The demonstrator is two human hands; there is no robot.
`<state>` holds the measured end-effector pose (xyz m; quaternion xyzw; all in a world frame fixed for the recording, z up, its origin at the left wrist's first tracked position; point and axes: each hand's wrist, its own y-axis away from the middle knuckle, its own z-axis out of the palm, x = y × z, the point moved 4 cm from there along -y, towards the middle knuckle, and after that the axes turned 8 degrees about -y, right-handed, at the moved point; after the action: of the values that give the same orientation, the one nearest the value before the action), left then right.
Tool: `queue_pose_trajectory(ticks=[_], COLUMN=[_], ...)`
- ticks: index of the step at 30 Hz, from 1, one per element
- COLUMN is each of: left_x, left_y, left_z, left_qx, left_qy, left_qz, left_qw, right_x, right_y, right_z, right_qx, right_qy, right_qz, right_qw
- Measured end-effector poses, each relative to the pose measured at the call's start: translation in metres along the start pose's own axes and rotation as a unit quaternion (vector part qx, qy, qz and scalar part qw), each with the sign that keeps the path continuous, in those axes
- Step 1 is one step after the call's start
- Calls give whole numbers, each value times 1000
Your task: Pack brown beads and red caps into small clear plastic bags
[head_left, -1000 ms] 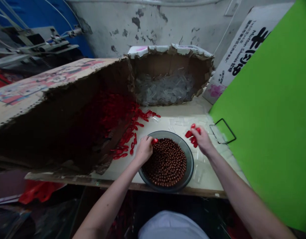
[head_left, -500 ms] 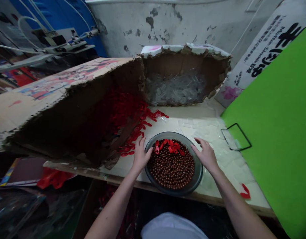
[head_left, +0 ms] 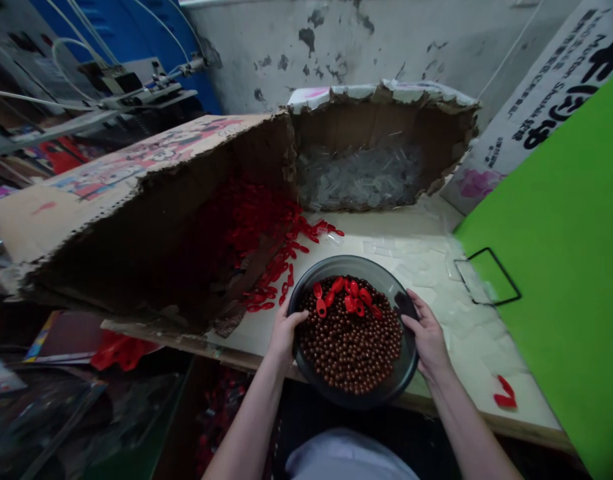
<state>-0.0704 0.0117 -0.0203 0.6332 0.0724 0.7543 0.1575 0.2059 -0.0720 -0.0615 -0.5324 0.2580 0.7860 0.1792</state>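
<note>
A round dark bowl (head_left: pixel 406 363) full of brown beads (head_left: pixel 354 350) is at the table's front edge, tilted slightly. Several red plastic pieces (head_left: pixel 357 307) lie on top of the beads, toward the far side. My left hand (head_left: pixel 286 333) grips the bowl's left rim, thumb over the edge. On the opposite rim, my right hand (head_left: pixel 427 333) is closed in the same way, its thumb inside. The fingers under the bowl are partly hidden.
A torn cardboard box (head_left: pixel 151 177) at the left spills red pieces (head_left: pixel 271 270) onto the table (head_left: pixel 356 230). Behind, another box (head_left: pixel 336 120) holds clear plastic pieces (head_left: pixel 361 177). A green panel (head_left: pixel 561 220) with a black wire loop (head_left: pixel 506 280) stands right.
Both hands have closed on the bowl's rim. The bowl appears raised and tilted, and looks larger. The view has shifted slightly.
</note>
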Motion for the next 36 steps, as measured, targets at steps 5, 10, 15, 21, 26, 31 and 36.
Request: queue_pose_trajectory(ticks=[5,10,15,21,26,31,36], left_x=[20,8,-7,-15,-34,-52,-31], left_y=[-21,-26,-21,-21,-16,-10,-38], left_z=[-5,-11,-19,-23,-18,-13,-75], left_qx=[17,9,36,36,30,13,145], left_qy=[-21,9,31,75,90,62,-67], left_qz=[-3,-8,-26,-67,-75,-97,18], left_qw=[1000,1000,999,994,993,993,987], right_x=[9,10,3,1,5,18,-16], right_y=[-11,-13,-11,-9,-9,-14,-44], right_z=[22,24,27,29,18,-15,4], right_qx=[-15,-6,-17,-8,-4,-19,-69], right_qy=[-26,-29,-17,6,47,153,369], right_qz=[-7,2,6,21,36,42,-113], right_qw=[1000,1000,1000,1000,998,987,920])
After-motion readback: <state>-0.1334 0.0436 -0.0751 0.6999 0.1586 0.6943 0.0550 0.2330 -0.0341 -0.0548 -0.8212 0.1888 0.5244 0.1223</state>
